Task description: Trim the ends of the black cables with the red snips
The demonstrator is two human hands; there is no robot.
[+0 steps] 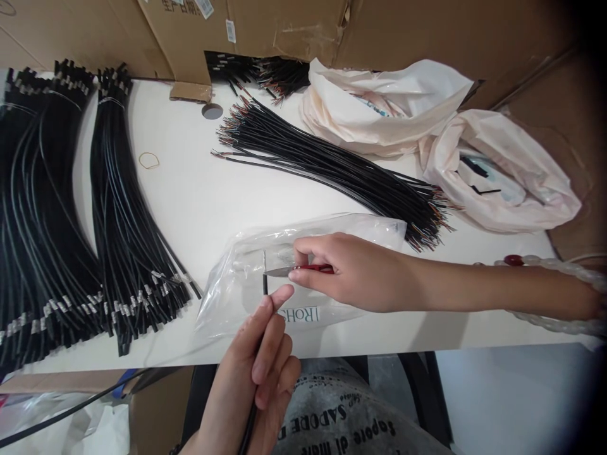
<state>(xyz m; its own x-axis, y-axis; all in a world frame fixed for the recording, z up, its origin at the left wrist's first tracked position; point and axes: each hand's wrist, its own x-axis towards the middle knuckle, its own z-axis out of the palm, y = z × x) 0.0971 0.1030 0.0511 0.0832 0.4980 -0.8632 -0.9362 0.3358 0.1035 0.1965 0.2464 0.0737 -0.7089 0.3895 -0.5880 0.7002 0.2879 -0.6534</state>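
Note:
My left hand (pixel 258 373) is closed around a black cable (pixel 265 284), holding its end upright over the table's front edge. My right hand (pixel 351 272) grips small red-handled snips (pixel 294 270), with the metal blades meeting the cable's tip. Both hands work above a clear plastic bag (pixel 246 253) lying flat on the white table (pixel 190 196). A beaded bracelet (pixel 559 272) circles my right wrist.
Large bundles of black cables (pixel 118 208) with labelled ends fill the left side. A loose fan of cables with stripped coloured ends (pixel 332 167) lies at centre. Two crumpled pale bags (pixel 502 170) sit at right, cardboard boxes (pixel 265 31) behind. A rubber band (pixel 148 160) lies on the table.

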